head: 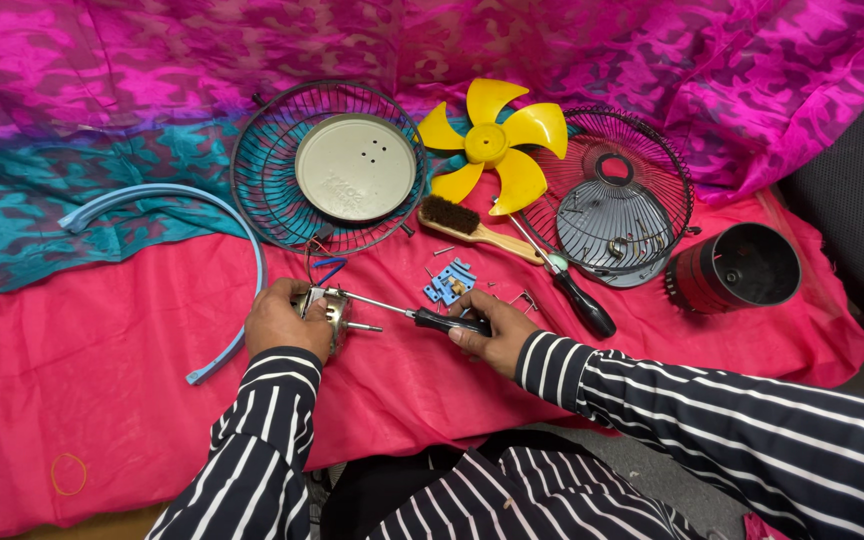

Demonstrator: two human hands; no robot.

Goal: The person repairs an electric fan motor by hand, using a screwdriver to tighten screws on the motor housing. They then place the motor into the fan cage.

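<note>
Fig.: fan parts on a red cloth (102, 370), head view. Left hand (282, 322) clasps a small metal motor (330, 308) w/ its shaft pointing right, resting on the cloth near centre. Right hand (494, 332) grips the black handle of a screwdriver (402, 312); the tip meets the motor's top edge, prob. at a screw, too small to confirm. Just above the right hand: blue plastic bracket (449, 282) and loose screws. Behind, l. to r.: blue curved trim strip (167, 195), wire guard w/ round centre plate (327, 165), yellow blade (490, 142), wooden brush (472, 228), second screwdriver (570, 282), rear guard (620, 195), dark cylindrical housing (737, 268).
</note>
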